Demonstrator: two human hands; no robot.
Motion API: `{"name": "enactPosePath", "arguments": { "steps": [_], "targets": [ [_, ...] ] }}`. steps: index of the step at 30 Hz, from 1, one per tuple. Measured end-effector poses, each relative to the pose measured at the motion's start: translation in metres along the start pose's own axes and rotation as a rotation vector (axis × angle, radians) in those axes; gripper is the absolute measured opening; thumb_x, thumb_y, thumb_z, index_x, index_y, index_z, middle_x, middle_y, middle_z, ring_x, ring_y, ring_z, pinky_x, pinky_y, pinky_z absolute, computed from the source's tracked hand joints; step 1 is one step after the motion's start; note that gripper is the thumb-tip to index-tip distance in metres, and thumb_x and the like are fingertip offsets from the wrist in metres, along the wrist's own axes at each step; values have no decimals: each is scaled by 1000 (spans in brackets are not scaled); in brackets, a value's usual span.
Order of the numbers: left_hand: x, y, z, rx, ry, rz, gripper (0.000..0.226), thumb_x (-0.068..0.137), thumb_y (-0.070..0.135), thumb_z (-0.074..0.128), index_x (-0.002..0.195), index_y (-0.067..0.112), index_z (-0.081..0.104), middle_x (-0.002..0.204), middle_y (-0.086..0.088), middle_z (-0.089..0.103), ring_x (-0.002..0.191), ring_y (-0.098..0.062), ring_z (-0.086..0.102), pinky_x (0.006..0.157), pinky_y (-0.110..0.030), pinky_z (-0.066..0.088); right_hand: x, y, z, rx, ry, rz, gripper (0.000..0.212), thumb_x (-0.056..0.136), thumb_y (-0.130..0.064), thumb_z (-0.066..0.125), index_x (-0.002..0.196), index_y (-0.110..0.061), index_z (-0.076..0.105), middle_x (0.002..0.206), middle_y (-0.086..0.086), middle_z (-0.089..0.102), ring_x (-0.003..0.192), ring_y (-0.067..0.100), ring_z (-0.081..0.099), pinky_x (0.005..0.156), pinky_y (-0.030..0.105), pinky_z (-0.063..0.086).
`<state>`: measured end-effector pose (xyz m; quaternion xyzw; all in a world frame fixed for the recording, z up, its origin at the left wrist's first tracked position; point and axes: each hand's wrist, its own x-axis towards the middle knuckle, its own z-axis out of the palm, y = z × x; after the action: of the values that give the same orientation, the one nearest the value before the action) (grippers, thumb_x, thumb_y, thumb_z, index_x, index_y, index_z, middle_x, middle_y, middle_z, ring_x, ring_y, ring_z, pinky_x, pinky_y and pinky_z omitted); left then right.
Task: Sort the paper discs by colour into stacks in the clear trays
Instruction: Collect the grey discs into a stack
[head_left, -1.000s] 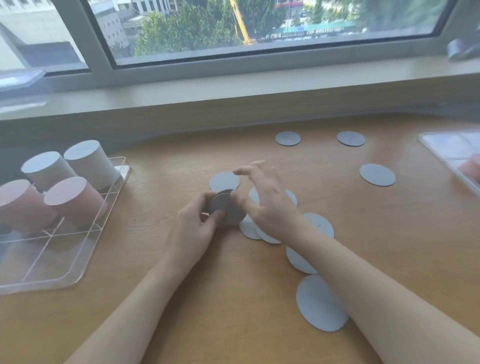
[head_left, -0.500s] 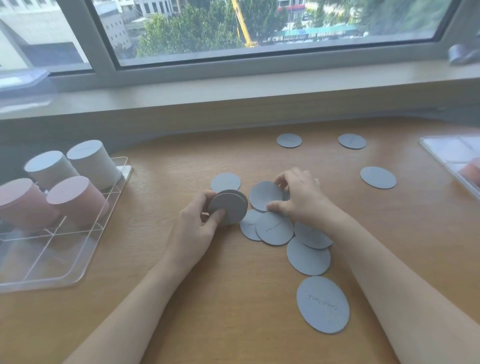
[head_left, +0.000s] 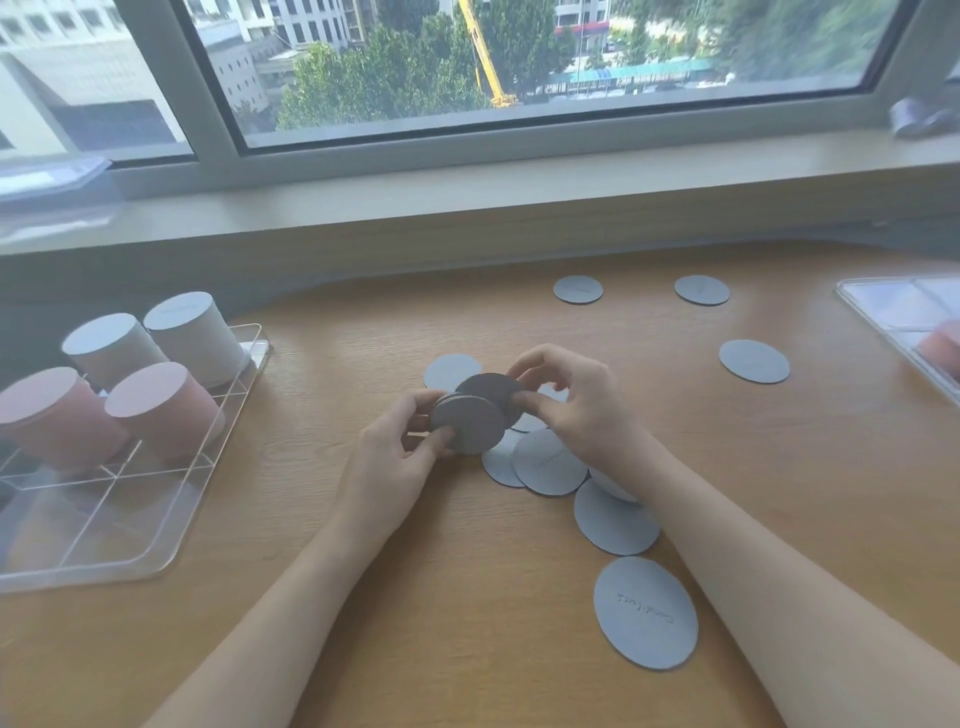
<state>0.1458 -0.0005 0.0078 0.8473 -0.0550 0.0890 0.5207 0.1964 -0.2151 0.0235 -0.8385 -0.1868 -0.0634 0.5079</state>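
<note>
Left hand (head_left: 400, 457) is pinching a small stack (head_left: 467, 423) of grey discs just above the surface (head_left: 467, 597); right hand (head_left: 576, 402) pinches one more disc (head_left: 493, 389) at its back. I'd square the edges before feeding it in, then grab from the pile (head_left: 550, 462).

Left hand (head_left: 395, 452) and right hand (head_left: 576, 402) close together, fingers curled in pinches, forearms bare.
</note>
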Motion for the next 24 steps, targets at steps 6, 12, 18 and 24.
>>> {"name": "enactPosePath", "arguments": {
  "steps": [6,12,18,24],
  "targets": [
    [0,-2,1,57,17,3,21,93,15,68,110,29,69,99,13,72,78,-11,70,77,-33,55,1,3,1,-219,-62,-124,15,97,-21,60,105,-22,73,102,-15,70,100,5,62,95,34,44],
    [1,-5,0,147,88,4,16,93,19,67,104,31,67,90,5,64,70,-8,49,64,-9,38,5,14,-21,-860,-154,197,56,89,-65,50,128,-26,54,119,-1,46,115,20,41,100,38,36],
    [1,-6,1,125,64,23,15,94,16,66,102,29,66,82,-4,63,69,-21,51,62,-13,40,7,11,-22,-654,-183,254,44,83,-51,71,117,-26,56,109,-6,43,110,16,42,93,33,40],
    [1,-7,2,106,48,28,16,94,16,66,102,30,66,89,8,67,68,-21,56,68,-31,47,5,9,-23,-222,-101,224,37,78,-11,79,98,-33,56,100,-9,51,89,4,50,67,14,38]
  ]
}}
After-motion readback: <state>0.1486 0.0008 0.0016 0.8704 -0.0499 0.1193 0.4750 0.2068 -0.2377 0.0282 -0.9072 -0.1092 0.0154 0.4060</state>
